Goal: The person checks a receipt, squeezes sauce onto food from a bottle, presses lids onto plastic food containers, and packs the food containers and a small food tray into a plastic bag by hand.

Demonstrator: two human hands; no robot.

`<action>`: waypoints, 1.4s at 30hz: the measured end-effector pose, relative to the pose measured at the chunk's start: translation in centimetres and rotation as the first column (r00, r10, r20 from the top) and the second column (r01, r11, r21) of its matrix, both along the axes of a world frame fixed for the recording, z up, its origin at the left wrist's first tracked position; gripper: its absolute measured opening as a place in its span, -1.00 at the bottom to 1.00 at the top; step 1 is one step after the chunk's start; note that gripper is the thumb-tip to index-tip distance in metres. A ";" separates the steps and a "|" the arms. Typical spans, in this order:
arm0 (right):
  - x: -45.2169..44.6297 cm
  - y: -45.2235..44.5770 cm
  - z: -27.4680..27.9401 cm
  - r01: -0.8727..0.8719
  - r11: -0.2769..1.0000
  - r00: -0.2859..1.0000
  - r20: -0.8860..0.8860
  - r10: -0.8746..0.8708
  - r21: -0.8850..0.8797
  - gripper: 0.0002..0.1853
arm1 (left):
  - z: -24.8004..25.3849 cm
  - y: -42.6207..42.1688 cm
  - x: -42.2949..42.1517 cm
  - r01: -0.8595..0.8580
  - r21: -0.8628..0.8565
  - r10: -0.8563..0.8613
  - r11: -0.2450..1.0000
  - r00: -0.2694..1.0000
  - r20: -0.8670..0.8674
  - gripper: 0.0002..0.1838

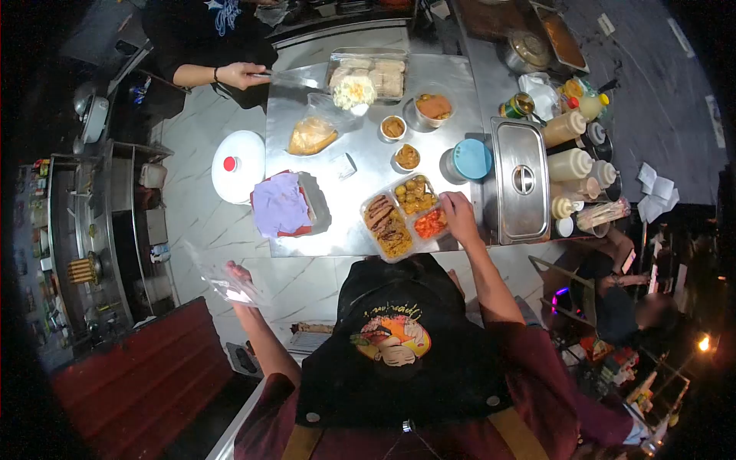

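Note:
My left hand [239,282], off the table's left side, is closed on a clear plastic lid or bag [222,280]; which of the two is hard to tell. At the table's front edge, my right hand [457,215] touches the right rim of a clear compartment tray [415,249]. In the tray lie sliced meat [380,213] over yellow rice [393,239], small potatoes [415,193] and chopped red food [431,223]. Whether my right fingers grip the rim or something small is hidden.
A co-worker's hand [244,75] holds a utensil over the metal table [345,142]. Around stand food cups [407,157], a blue-lidded tub [470,159], a purple cloth [280,205], a lidded steel pan [523,180] and sauce bottles [569,165].

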State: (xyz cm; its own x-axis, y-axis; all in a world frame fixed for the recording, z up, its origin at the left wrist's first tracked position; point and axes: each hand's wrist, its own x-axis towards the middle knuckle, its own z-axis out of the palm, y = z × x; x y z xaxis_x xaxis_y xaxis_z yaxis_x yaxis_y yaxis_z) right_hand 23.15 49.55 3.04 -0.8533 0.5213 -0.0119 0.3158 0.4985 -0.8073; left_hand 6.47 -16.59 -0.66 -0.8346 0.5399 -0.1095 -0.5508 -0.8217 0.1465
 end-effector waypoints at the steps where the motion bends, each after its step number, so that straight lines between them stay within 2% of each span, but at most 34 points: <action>1: -0.3 -0.3 -0.7 0.022 0.999 0.998 -0.059 -0.024 -0.031 -0.75 | 0.3 -0.1 1.0 -0.003 0.042 0.003 0.999 1.000 0.001 -0.62; 2: -0.6 -0.4 -1.2 0.044 0.997 0.992 -0.120 -0.051 -0.062 -0.74 | 0.6 -0.1 2.1 0.004 0.066 -0.007 0.998 0.999 0.040 -0.61; 5: -1.1 -1.6 -0.9 0.112 0.993 0.993 -0.025 -0.112 -0.024 -0.75 | 0.9 1.9 5.7 -0.196 0.102 0.188 0.975 0.979 0.079 -0.59; 8: -1.2 -3.2 -0.7 0.200 0.980 0.979 -0.044 -0.200 -0.007 -0.75 | -2.0 1.3 7.8 -0.318 0.177 0.283 0.931 0.939 0.197 -0.57; 11: -1.0 -4.0 -0.8 0.272 0.962 0.957 -0.102 -0.272 -0.020 -0.74 | -2.4 1.3 8.6 -0.328 0.184 0.279 0.927 0.927 0.250 -0.59; 14: -0.9 -4.1 -1.0 0.280 0.959 0.952 -0.119 -0.283 -0.044 -0.73 | -0.9 1.6 9.6 -0.462 0.062 0.400 0.884 0.820 0.409 -0.62; 17: -0.6 -3.9 -1.1 0.272 0.960 0.957 -0.089 -0.277 -0.066 -0.73 | 0.3 2.2 9.0 -0.304 0.114 0.279 0.946 0.941 0.192 -0.64; 20: -0.5 -3.6 -1.5 0.266 0.962 0.961 -0.068 -0.269 -0.053 -0.72 | -2.0 -0.5 6.8 -0.252 0.161 0.215 0.954 0.953 0.213 -0.59; 23: -0.4 -3.3 -2.0 0.248 0.967 0.965 -0.068 -0.252 -0.058 -0.70 | -0.6 0.4 6.6 -0.297 -0.022 0.298 0.954 0.945 0.134 -0.62; 26: -0.4 -3.1 -1.7 0.244 0.964 0.966 -0.059 -0.251 -0.109 -0.71 | -0.1 0.7 6.4 -0.218 0.074 0.203 0.973 0.964 0.172 -0.61; 29: -0.4 -2.9 -1.7 0.242 0.961 0.966 -0.061 -0.252 -0.132 -0.71 | 1.5 2.5 6.6 -0.248 0.001 0.243 0.969 0.947 0.209 -0.65; 32: -0.3 -2.8 -2.3 0.253 0.955 0.961 -0.068 -0.266 -0.157 -0.72 | 2.1 3.2 6.7 -0.387 -0.351 0.466 0.853 0.866 0.179 -0.72; 35: -0.3 -2.8 -2.4 0.263 0.943 0.957 -0.069 -0.282 -0.204 -0.71 | 3.3 3.8 7.1 -0.369 -0.505 0.506 0.780 0.847 0.163 -0.75; 38: -0.1 -2.6 -3.0 0.274 0.920 0.954 -0.039 -0.296 -0.279 -0.70 | 2.5 3.2 7.6 -0.378 -0.514 0.498 0.770 0.860 0.113 -0.74; 42: 0.2 -2.4 -3.8 0.269 0.911 0.956 -0.027 -0.292 -0.312 -0.65 | 2.8 3.0 8.1 -0.342 -0.451 0.421 0.825 0.903 0.085 -0.76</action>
